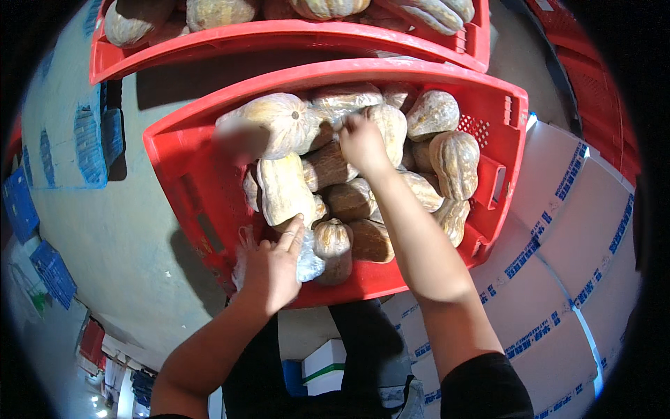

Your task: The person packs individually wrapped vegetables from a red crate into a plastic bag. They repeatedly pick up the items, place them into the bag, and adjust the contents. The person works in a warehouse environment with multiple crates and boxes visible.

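A red plastic crate (335, 68) holds several butternut-type squashes, heaped mostly in its middle and right. My left hand (277, 267) is low at the crate's near left, over crumpled clear plastic film (310, 257), its extended fingers at the lower end of a pale squash (285, 191). Whether it grips the film cannot be told. My right hand (361, 139) has its fingers curled near clear film (343, 105) at the heap's upper middle, beside an upright squash (390, 128). What its fingertips hold is unclear. A large squash (282, 118) lies left of it, partly under a blurred patch.
Another red crate (293, 34) with squashes stands just beyond. White cartons (549, 251) with blue printed tape are stacked at the right. Blue crates (55, 269) lie at the far left. A white box with a green band (324, 366) is below, between the legs.
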A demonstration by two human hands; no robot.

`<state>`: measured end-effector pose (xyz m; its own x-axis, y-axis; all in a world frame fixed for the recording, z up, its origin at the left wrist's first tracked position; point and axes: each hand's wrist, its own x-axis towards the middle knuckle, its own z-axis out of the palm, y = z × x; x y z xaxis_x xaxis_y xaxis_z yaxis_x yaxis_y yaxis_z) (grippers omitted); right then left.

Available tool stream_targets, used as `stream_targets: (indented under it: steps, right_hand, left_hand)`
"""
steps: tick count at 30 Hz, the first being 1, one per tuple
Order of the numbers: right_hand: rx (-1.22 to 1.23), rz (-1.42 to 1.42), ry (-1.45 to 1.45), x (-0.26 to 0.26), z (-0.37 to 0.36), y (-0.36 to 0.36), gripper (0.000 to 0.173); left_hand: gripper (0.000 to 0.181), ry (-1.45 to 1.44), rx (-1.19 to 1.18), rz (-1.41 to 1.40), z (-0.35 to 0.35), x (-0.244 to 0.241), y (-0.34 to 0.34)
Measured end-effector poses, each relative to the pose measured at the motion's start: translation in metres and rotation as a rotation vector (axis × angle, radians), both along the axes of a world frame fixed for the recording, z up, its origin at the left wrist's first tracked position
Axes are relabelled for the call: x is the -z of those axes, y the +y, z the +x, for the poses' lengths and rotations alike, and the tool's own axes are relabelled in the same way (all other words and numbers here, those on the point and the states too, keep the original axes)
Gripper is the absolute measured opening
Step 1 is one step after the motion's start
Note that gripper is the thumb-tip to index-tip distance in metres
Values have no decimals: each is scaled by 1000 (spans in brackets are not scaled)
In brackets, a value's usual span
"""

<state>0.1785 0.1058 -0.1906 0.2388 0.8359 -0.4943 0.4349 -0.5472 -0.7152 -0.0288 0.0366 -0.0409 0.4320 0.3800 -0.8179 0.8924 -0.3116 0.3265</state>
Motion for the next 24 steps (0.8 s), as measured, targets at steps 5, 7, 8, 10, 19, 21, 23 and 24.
stream_targets:
  steps: [5, 7, 8, 10, 19, 21, 23, 24]
  right_hand:
    - [-308, -507, -456, 105, 6, 48, 27]
    - [-733, -587, -445, 104, 7, 63, 29]
    - [-895, -661, -436, 101, 1, 69, 28]
    - [-929, -580, -470, 118, -9, 60, 28]
    - [-961, -502, -484, 170, 26, 41, 31]
    - [-758, -468, -448, 161, 25, 44, 30]
    - [-820, -600, -419, 127, 8, 61, 32]
    - [-954, -655, -426, 121, 7, 63, 34]
  left_hand:
    - [75, -141, 98, 206, -10, 23, -13]
    - [75, -173, -28, 119, -14, 23, -14]
    - [75, -184, -104, 56, -16, 20, -12]
    - [76, -235, -309, -14, -23, 5, -16]
    - [84, -366, -865, -231, -69, -51, -77]
    - [81, -396, -984, -375, -70, -38, -78]
    - [79, -502, -1019, -406, -68, -20, -74]
    - [78, -553, -1027, -425, -68, -15, -72]
